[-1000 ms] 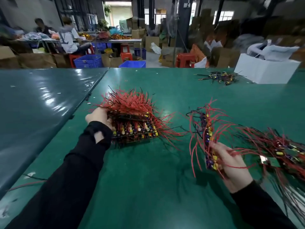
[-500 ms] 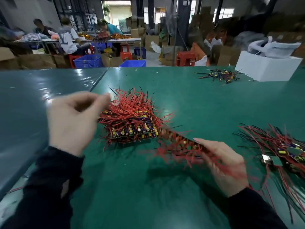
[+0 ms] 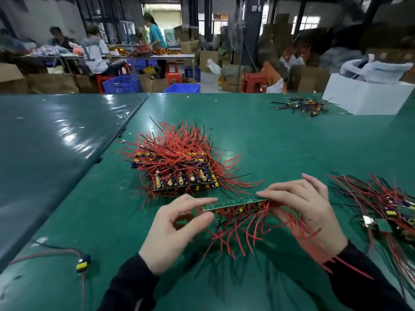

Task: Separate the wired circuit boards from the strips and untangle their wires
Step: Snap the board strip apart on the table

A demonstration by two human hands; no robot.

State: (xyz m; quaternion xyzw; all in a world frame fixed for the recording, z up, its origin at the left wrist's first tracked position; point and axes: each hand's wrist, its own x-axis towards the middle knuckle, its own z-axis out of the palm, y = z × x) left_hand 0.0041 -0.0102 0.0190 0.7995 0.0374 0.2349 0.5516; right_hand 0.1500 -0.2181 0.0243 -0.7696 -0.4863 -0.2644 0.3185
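Head view. Strip of boards (image 3: 235, 203), at 6 o'clock above the worktop (image 3: 280, 140): pinched at its end by the left hand (image 3: 173, 232), gripped by the right hand (image 3: 307, 212), wires hanging. Step judged: first board to be snapped off. Stack of strips (image 3: 179, 167) at 12 o'clock; separated boards (image 3: 381, 212) at 3 o'clock, wires near.

My right hand (image 3: 301, 212) hides the strip's (image 3: 233, 203) right end; the right-hand pile (image 3: 381, 205) runs off frame; the far workers (image 3: 94, 52) are blurred.
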